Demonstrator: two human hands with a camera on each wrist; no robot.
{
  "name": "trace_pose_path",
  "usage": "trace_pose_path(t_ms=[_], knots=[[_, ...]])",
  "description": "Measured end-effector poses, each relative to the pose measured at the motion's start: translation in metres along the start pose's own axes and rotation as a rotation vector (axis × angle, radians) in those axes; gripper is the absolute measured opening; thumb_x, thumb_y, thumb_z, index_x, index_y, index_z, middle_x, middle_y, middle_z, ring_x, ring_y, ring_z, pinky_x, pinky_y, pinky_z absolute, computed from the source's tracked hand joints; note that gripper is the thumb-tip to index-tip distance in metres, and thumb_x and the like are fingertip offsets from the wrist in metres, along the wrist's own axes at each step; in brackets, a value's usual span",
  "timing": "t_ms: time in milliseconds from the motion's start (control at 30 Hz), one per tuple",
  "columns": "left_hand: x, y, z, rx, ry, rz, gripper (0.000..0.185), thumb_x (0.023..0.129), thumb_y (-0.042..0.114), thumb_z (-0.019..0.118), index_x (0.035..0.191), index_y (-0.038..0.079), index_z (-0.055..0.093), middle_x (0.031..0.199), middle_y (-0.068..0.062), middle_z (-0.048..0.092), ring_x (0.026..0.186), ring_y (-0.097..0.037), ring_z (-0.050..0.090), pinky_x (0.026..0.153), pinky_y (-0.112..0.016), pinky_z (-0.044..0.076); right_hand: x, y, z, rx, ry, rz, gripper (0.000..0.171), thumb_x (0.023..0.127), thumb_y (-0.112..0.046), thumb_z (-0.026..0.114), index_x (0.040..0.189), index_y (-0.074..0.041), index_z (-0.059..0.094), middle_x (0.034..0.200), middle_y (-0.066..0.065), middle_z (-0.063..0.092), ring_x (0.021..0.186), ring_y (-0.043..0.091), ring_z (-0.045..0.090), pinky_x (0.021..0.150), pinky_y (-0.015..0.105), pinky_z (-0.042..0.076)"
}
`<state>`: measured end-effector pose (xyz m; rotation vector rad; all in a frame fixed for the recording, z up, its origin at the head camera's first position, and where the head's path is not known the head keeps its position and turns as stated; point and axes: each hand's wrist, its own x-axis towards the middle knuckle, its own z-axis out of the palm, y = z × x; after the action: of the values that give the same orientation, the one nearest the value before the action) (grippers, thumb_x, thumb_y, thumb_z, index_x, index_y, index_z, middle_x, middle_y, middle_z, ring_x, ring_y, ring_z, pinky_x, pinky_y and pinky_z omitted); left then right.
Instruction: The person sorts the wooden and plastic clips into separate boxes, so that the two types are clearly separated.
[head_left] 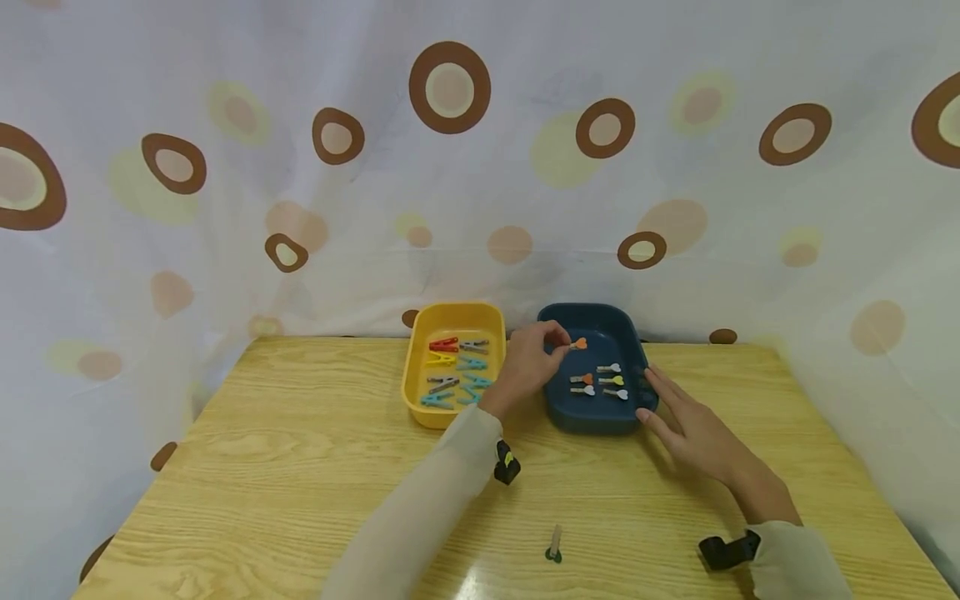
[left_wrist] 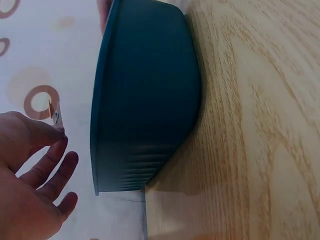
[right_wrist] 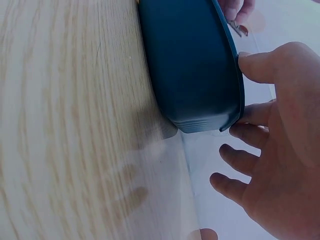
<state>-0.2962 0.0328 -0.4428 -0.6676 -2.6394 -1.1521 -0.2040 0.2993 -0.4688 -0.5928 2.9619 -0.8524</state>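
Between thumb and forefinger, my left hand (head_left: 527, 358) pinches a small wooden clothespin with an orange heart (head_left: 579, 343), held over the left part of the dark blue tray (head_left: 592, 423). The left wrist view shows that clothespin (left_wrist: 56, 117) above the rim level. Several more mini clothespins (head_left: 587, 390), with white, yellow and orange hearts, lie inside the tray. My right hand (head_left: 701, 433) rests on the tray's right rim, its fingers spread. In the right wrist view the thumb and forefinger fingertips (right_wrist: 245, 56) touch the rim while the other fingers extend loosely.
Left of the blue tray stands a yellow tray (head_left: 408, 392) with several plastic clothespins (head_left: 472, 364) in red, yellow, grey and light blue. A mini clothespin with a dark green heart (head_left: 554, 546) lies near the front of the wooden table (head_left: 300, 450). A patterned curtain (head_left: 375, 208) hangs behind.
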Motion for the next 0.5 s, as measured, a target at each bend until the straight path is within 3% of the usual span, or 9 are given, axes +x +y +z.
trace_pose_path(t_ms=[267, 500], knots=[[0.013, -0.004, 0.011, -0.048, -0.047, -0.024, 0.004, 0.100, 0.011, 0.069, 0.101, 0.010, 0.073, 0.097, 0.000, 0.070, 0.087, -0.012, 0.063, 0.079, -0.019, 0.051, 0.001, 0.002, 0.001, 0.027, 0.002, -0.003, 0.075, 0.108, -0.039, 0.053, 0.162, 0.002, 0.020, 0.168, 0.025, 0.016, 0.147, 0.054, 0.025, 0.110, 0.072, 0.027], [0.023, -0.009, 0.018, -0.004, -0.084, -0.036, 0.004, 0.101, 0.012, 0.068, 0.102, 0.011, 0.072, 0.101, 0.000, 0.070, 0.091, -0.013, 0.063, 0.081, -0.020, 0.052, 0.000, 0.000, 0.002, 0.017, 0.007, 0.008, 0.075, 0.108, -0.040, 0.052, 0.162, 0.001, 0.020, 0.168, 0.024, 0.017, 0.147, 0.053, 0.026, 0.111, 0.072, 0.027]])
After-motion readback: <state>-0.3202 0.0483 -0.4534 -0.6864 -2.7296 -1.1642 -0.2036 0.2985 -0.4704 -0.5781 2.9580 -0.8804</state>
